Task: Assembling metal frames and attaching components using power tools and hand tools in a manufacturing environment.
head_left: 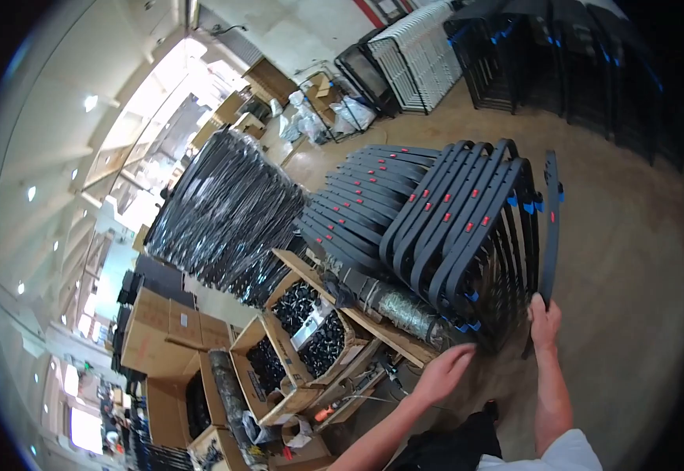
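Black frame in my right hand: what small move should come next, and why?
Perhaps bring your left hand over to steady the black frame: only your right hand grips it, low down, while the left looks open and empty.

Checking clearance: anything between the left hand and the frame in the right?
Nothing clearly visible blocks the left hand from the dark frame in the right hand. The row of frames borders that gap on its far side; shadow hides detail there.

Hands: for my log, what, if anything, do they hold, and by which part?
The right hand holds a dark frame by its near end; the left hand, nothing.
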